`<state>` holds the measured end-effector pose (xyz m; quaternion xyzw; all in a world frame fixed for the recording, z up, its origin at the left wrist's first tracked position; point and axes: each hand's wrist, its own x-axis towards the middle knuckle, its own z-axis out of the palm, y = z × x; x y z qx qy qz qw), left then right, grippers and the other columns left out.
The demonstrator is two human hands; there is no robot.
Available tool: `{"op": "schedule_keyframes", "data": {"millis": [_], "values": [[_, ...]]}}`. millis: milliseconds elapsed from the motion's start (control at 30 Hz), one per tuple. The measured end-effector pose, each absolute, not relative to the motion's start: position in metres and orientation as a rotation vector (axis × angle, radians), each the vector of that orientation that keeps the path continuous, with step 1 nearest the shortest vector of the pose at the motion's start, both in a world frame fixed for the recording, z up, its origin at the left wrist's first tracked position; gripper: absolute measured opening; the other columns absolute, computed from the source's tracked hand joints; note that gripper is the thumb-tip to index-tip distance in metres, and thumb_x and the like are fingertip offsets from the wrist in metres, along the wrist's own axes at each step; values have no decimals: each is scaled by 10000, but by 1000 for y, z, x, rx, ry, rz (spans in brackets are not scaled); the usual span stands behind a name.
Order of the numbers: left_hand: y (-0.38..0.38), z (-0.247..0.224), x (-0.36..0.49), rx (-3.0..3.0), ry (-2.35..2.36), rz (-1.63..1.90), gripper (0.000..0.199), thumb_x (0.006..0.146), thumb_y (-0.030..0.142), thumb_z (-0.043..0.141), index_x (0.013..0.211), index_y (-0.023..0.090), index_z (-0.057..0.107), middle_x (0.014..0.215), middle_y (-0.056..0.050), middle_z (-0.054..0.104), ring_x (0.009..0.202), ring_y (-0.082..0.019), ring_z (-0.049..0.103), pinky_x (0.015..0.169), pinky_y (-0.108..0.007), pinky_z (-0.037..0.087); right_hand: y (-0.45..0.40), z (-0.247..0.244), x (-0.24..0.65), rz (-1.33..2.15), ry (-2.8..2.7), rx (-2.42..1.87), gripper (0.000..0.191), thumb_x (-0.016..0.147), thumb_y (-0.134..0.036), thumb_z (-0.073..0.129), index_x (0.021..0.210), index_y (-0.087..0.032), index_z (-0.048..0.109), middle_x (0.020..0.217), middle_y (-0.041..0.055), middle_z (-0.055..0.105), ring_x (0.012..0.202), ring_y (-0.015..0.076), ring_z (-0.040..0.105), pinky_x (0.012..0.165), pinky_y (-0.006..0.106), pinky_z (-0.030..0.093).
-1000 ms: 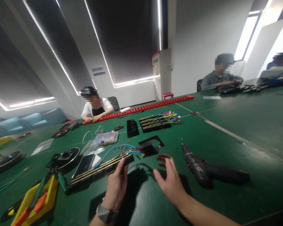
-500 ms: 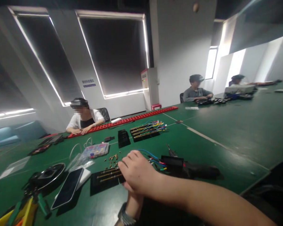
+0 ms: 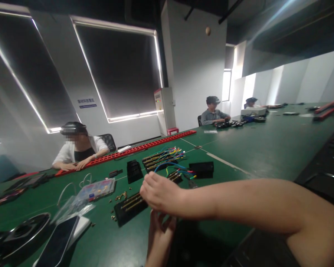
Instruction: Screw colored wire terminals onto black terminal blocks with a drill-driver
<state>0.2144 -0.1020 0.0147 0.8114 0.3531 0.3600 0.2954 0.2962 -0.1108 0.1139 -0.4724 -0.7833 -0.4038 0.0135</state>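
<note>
We seem to be handling the black strip (image 3: pixel 130 206), right hand (image 3: pixel 160 192) above left hand (image 3: pixel 161 230), each grip hidden, untellable; next calls for minding the wires (image 3: pixel 187 171) toward two o'clock

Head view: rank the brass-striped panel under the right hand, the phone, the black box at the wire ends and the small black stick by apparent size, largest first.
1. Panel and phone, unranked: the right hand hides part of the panel; the phone sits nearer the camera.
2. Black box
3. Small black stick
</note>
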Motion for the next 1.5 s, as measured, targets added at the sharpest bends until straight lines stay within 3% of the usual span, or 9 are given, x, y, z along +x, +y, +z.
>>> {"op": "schedule_keyframes", "data": {"millis": [100, 200, 300, 667, 933, 1067, 1167, 1267, 1500], "values": [[-96, -37, 187, 1757, 638, 980, 499, 909, 430, 686, 1311, 146, 605, 1288, -198, 706, 1110, -267, 768, 820, -314, 654, -93, 116, 360, -1240, -2392, -1682, 265, 1057, -199, 514, 1214, -67, 681, 1230, 195, 735, 1162, 315, 626, 1070, 500, 477], [-91, -64, 173, 1548, 540, 918, 584, 880, 476, 754, 1351, 198, 547, 1359, -209, 650, 1232, -324, 712, 916, -413, 653, -84, 101, 440, -1203, -2292, -1940, 238, 1044, -202, 605, 1228, -75, 687, 1257, 181, 719, 1206, 307, 649, 1079, 525, 508], [-87, -64, 170, 1602, 553, 907, 566, 882, 472, 760, 1342, 208, 562, 1433, -207, 589, 1254, -345, 689, 958, -470, 643, -98, 74, 517, -1121, -2263, -2122, 341, 1032, -360, 691, 1313, -168, 667, 1342, 114, 677, 1170, 271, 684, 999, 499, 588], [-82, -65, 172, 1748, 649, 915, 490, 909, 417, 684, 1327, 194, 560, 1388, -187, 576, 1184, -317, 705, 932, -467, 644, -180, -12, 664, -781, -2255, -2441, 347, 1032, -354, 694, 1328, -176, 661, 1355, 108, 672, 1177, 274, 684, 993, 505, 597], [-89, -60, 174, 1770, 693, 900, 429, 908, 336, 660, 1308, 207, 575, 1355, -150, 574, 1150, -281, 696, 930, -437, 630, -169, -14, 634, -683, -1877, -2643, 364, 1022, -331, 699, 1348, -177, 653, 1402, 118, 649, 1251, 303, 647, 1065, 560, 542], [-72, -54, 166, 1917, 684, 900, 362, 943, 300, 635, 1293, 222, 589, 1334, -135, 587, 1170, -268, 675, 949, -416, 617, -149, -1, 574, -611, -1703, -2604, 402, 975, -222, 665, 1336, -46, 647, 1345, 276, 645, 1245, 391, 641, 1044, 562, 508], [-27, -44, 163, 2232, 677, 902, 360, 960, 258, 616, 1315, 219, 571, 1357, -132, 579, 1237, -265, 635, 1057, -431, 567, -157, -5, 515, -495, -1744, -2460, 407, 1030, -327, 558, 1390, -153, 633, 1358, 205, 660, 1233, 311, 657, 1039, 444, 513], [44, -28, 167, 2678, 779, 794, 427, 954, 187, 587, 1377, 167, 531, 1438, -167, 537, 1349, -275, 570, 1169, -421, 479, -183, -29, 466, -405, -1722, -2391, 475, 1033, -489, 516, 1385, -190, 626, 1368, 169, 658, 1212, 311, 669, 1021, 453, 526], [198, 1, 189, 2903, 1103, 476, 545, 830, 148, 732, 1351, 113, 576, 1412, -222, 586, 1329, -365, 573, 1143, -454, 436, -219, -70, 454, -150, -1316, -2165, 393, 953, -474, 528, 1281, -289, 641, 1283, 96, 726, 1138, 311, 725, 923, 450, 599]]}}
